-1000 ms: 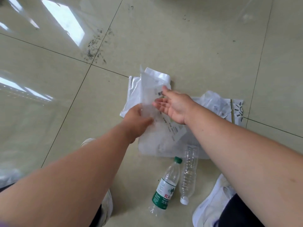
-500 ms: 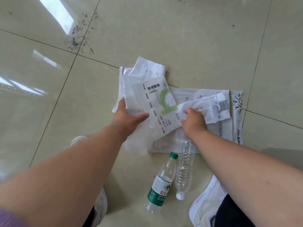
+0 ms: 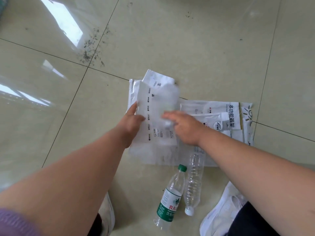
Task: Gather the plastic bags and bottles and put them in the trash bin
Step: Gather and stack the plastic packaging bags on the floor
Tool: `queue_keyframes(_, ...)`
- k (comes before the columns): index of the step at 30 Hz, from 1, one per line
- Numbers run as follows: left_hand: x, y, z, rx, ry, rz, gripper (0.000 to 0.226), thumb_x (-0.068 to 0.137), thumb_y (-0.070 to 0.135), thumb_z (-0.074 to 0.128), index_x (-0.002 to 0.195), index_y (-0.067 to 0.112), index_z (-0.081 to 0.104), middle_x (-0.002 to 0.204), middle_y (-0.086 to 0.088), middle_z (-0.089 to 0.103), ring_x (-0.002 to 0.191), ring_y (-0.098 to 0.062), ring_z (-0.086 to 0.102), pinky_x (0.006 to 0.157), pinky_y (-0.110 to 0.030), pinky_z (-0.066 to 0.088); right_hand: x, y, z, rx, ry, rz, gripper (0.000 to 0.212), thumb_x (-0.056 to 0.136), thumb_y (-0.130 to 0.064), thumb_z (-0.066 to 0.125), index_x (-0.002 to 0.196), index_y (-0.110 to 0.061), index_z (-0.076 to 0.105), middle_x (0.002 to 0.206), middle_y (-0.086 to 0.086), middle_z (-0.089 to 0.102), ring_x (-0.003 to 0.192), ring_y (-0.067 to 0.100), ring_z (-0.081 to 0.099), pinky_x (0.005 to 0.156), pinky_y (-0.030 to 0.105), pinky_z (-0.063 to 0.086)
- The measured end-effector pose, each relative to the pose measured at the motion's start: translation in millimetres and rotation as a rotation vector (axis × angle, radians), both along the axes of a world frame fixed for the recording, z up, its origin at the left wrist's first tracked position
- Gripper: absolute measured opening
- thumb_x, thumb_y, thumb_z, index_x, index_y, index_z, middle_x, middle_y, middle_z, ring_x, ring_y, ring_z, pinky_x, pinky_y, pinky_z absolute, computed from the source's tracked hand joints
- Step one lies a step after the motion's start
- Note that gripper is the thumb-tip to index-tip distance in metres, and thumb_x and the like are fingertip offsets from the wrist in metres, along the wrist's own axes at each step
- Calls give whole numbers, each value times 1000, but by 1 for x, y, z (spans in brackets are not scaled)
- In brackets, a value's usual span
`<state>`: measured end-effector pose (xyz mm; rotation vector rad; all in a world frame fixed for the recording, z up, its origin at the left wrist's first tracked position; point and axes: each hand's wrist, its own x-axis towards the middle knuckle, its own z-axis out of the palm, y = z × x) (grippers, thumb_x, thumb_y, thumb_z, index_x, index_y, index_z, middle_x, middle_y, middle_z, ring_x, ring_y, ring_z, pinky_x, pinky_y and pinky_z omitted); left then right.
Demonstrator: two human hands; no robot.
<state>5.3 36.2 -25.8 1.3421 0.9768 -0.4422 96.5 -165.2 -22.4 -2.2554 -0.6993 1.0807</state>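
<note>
Head view: a stack of translucent plastic bags (image 3: 158,120) is gripped at its left edge by the left hand (image 3: 132,122), above more bags on the tiled floor (image 3: 187,48). The right hand (image 3: 185,127) is blurred, apparently pressed on the stack, its grip unclear. Two bottles (image 3: 172,193) are seen lying nearer.

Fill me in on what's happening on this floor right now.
A person is bent over a pile of plastic bags on the tiled floor. The left hand grips the edge of a translucent bag, while the right hand reaches across onto it. Two bottles lie untouched nearer the feet: a green-capped bottle and a clear bottle. No trash bin is in view.
</note>
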Motion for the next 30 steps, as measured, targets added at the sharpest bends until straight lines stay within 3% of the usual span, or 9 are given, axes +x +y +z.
queue_keyframes(3, -3, 3, -9, -112, 1, -4, 92, 87, 75, 77, 166, 47, 41, 149, 3, 71, 131, -27, 72, 112, -61, 55, -13, 5, -3, -101, 149, 212, 64, 95, -5, 57, 154, -32, 58, 171, -7, 40, 159, 12, 32, 125, 18, 14)
queue_keyframes(8, -13, -4, -14, 167, 1, -166, 106, 90, 9, 65, 168, 60, 15, 122, 6, 80, 112, -31, 78, 89, -54, 68, 0, -20, -25, -137, 10, -214, 60, 97, -34, 65, 156, -30, 54, 166, 3, 49, 151, 24, 45, 123, 38, 36)
queue_keyframes(11, -13, -1, -17, 263, -43, -243, 113, 96, 3, 57, 165, 71, -1, 137, 14, 64, 94, -23, 75, 61, -31, 64, 15, -55, -51, -514, -160, -192, 104, 90, -54, 75, 172, -30, 15, 181, 11, 6, 166, 37, 7, 131, 52, 16)
queue_keyframes(14, -13, -3, -20, 337, -53, -346, 91, 99, -1, 51, 166, 59, 37, 156, 11, 59, 55, -6, 58, 43, -15, 46, 11, -81, -69, -698, -69, -98, 135, 78, -62, 84, 169, -38, -13, 178, 4, -25, 164, 42, -13, 127, 65, 13)
queue_keyframes(17, -12, -3, -28, 354, 27, -350, 66, 99, 0, 49, 152, 36, 67, 155, -5, 65, 69, -16, 64, 50, -14, 47, 11, -86, -78, -604, -204, -182, 80, 98, -40, 70, 165, -28, 29, 179, 11, 16, 161, 41, 23, 122, 55, 36)
queue_keyframes(20, -13, -1, -25, 319, 34, -283, 68, 95, 0, 52, 151, 36, 67, 151, -4, 65, 112, -31, 73, 80, -27, 58, 22, -74, -66, -510, -316, -393, 22, 103, -28, 57, 123, -20, 57, 135, 15, 66, 113, 38, 61, 84, 42, 48)
queue_keyframes(25, -6, -1, -10, 305, -21, -237, 64, 93, 0, 56, 142, 37, 73, 114, 9, 73, 75, -6, 68, 56, -15, 52, 43, -18, -12, -281, -243, -629, 57, 90, -64, 60, 109, -11, 62, 118, 11, 69, 106, 35, 64, 86, 39, 51)
queue_keyframes(28, -2, -4, 0, 224, -132, -186, 43, 93, 38, 75, 135, 31, 81, 115, 10, 79, 100, -4, 77, 85, -20, 57, 45, 27, 12, -146, 90, -846, 83, 76, -80, 58, 123, -11, 66, 110, 9, 71, 92, 31, 66, 73, 36, 53)
queue_keyframes(30, 0, -9, 8, 108, -174, -168, 62, 78, 71, 80, 120, 25, 86, 113, 5, 86, 107, -12, 80, 96, -34, 62, 37, 54, 19, -95, 315, -896, 89, 69, -90, 56, 118, -17, 70, 92, 6, 69, 67, 27, 60, 55, 30, 48)
